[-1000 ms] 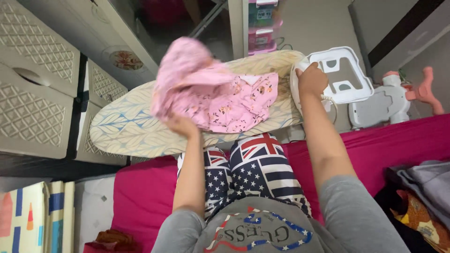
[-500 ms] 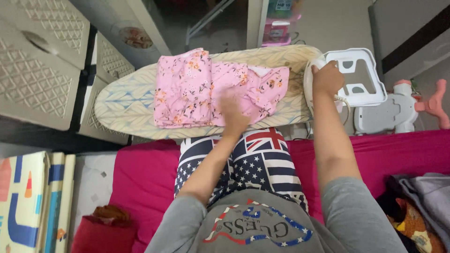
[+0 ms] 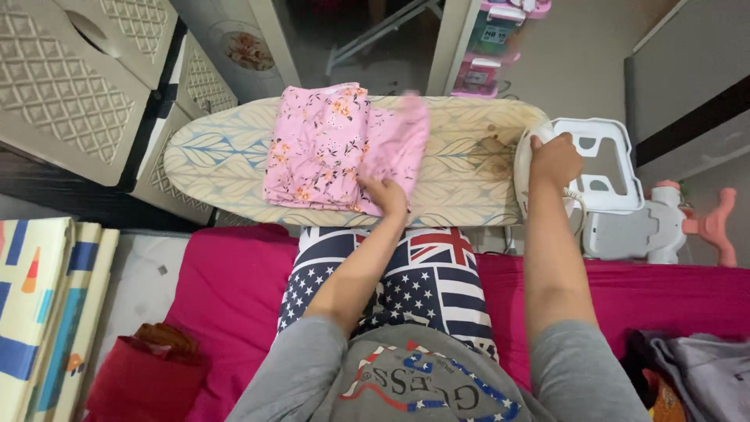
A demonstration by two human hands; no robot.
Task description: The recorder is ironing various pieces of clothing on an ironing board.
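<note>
Home bedroom: ironing board (image 3: 461, 156), drawers (image 3: 70, 86).

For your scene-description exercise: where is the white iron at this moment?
In the head view, the white iron stands at the right end of the ironing board, under the right hand, beside the white iron rest.

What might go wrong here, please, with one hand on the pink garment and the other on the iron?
1. The right hand grips the iron at the ironing board end; it could possibly tip off the edge.
2. The left hand holds the pink floral garment near the board's front edge, so the fold could slip off.
3. Brownish marks show beside the iron; if the iron is hot, resting there may worsen them.
</note>
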